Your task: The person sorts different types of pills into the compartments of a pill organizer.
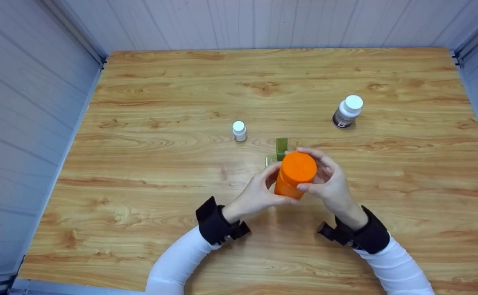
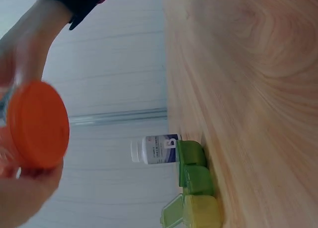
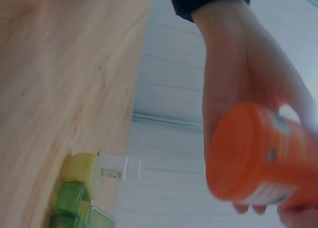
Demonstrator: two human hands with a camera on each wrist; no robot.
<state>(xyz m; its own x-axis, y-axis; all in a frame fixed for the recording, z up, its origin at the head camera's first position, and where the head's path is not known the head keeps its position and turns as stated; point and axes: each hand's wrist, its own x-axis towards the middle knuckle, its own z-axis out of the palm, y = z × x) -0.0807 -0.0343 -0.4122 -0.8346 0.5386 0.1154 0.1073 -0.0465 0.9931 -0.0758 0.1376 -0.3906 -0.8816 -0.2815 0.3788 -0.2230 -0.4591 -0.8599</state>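
Note:
An orange bottle with a wide orange lid is held up in both hands, tilted, above the table. My left hand grips its lower body from the left. From the other side, the fingers and thumb of my right hand hold it near the lid. Its printed label shows in the right wrist view, beside the orange base. Partly hidden beneath the bottle is a small pill box with green compartments and a yellow one. One see-through flap on it stands raised.
A small white bottle stands upright beyond the pill box, to its left. Farther back on the right is a larger white bottle with a dark label. Pale panel walls border the wooden table at the back and sides.

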